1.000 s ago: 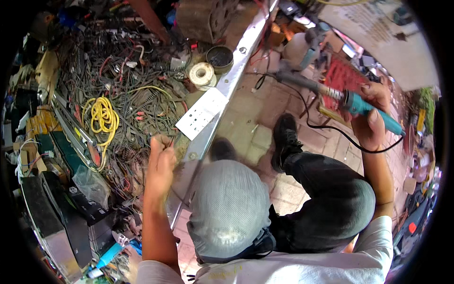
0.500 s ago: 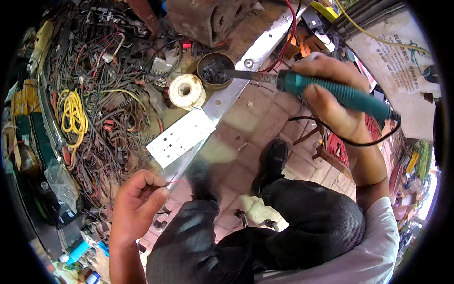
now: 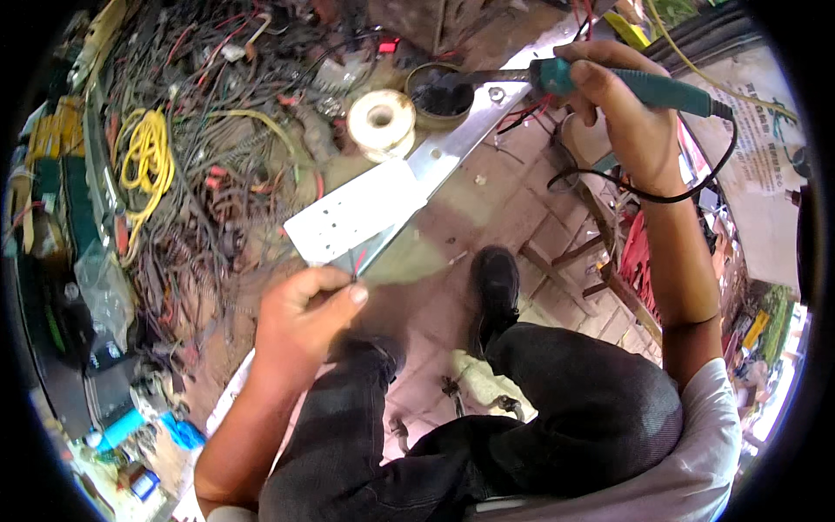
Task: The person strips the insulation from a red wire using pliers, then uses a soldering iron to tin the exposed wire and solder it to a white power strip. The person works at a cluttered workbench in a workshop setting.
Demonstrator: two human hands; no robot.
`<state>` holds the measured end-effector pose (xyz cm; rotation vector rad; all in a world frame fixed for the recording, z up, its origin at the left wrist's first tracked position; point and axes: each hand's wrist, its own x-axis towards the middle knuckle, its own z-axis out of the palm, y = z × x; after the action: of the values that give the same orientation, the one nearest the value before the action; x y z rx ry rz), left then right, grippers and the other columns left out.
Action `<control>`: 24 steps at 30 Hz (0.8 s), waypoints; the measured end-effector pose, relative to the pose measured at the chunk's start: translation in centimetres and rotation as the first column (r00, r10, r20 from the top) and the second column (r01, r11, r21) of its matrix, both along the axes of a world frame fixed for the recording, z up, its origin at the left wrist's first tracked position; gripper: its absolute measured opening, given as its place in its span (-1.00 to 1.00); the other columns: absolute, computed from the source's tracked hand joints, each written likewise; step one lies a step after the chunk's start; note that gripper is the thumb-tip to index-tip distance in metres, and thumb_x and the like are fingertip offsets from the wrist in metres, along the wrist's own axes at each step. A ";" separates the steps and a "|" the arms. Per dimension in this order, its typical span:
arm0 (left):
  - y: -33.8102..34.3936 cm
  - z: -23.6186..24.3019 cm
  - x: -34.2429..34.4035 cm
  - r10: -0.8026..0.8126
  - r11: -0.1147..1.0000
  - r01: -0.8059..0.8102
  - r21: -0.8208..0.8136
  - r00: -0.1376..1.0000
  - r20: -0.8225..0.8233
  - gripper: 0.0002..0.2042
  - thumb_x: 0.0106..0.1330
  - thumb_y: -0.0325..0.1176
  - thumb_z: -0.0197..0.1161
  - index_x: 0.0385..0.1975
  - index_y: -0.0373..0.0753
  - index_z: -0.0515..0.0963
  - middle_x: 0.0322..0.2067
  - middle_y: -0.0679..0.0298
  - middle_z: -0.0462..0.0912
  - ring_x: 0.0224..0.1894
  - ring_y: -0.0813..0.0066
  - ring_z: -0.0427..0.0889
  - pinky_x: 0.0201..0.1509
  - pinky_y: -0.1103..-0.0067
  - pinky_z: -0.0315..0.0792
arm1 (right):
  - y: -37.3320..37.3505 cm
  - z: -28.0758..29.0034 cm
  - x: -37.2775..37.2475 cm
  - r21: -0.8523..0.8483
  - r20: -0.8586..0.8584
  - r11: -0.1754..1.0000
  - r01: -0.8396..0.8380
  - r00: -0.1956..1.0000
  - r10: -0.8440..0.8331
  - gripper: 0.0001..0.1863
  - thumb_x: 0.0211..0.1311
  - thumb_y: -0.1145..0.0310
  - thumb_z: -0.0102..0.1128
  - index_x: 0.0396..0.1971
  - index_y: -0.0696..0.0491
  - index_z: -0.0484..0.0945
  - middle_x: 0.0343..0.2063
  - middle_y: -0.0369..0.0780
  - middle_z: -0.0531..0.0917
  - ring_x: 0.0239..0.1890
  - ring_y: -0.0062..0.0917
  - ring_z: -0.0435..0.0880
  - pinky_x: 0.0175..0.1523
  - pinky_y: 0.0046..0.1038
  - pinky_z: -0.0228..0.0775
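My right hand [image 3: 639, 122] grips the ribbed green handle of a soldering iron [image 3: 670, 90]. Its dark shaft points left, with the tip at the mouth of a round tin [image 3: 448, 123] of dark lumpy material; whether it touches the contents I cannot tell. Pinched between the thumb and forefinger of my left hand [image 3: 300, 317] is a thin wire [image 3: 359, 260] with a red part sticking up. Just beyond those fingers lies a white card [image 3: 357, 213] with small dark holes or marks. A white spool [image 3: 396, 137] stands between the card and the tin.
Tangled dark cables [image 3: 252, 187] cover the bench at left, with a coiled yellow cord [image 3: 148, 165] among them. A shiny metal strip [image 3: 457, 143] edges the bench. The iron's black cord [image 3: 696, 193] loops below my right wrist. My shoe [image 3: 496, 283] rests on the paved floor.
My left hand has moved up and right with the wire, closer to the white card. My right hand and the iron have shifted upward, the tip staying at the tin. The view has shifted slightly.
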<state>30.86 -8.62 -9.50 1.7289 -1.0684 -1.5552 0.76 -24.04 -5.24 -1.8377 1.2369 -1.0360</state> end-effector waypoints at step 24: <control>1.1 -1.9 -1.3 0.193 0.974 -0.151 0.168 0.942 -0.274 -0.81 0.28 -0.40 0.21 -0.27 -0.44 0.55 -0.41 0.17 0.65 -0.52 0.53 0.60 -0.40 0.63 0.51 | 3.8 0.3 -2.5 0.185 0.448 0.964 -0.189 0.890 0.088 -0.24 0.28 -0.17 -0.29 -0.02 0.31 0.43 -0.38 -0.10 0.57 -0.65 -0.61 0.44 -0.59 -0.62 0.22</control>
<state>29.60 -7.56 -11.43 1.5765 -0.6550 -1.7411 -1.69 -20.26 -4.90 -1.3974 0.8946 -1.1022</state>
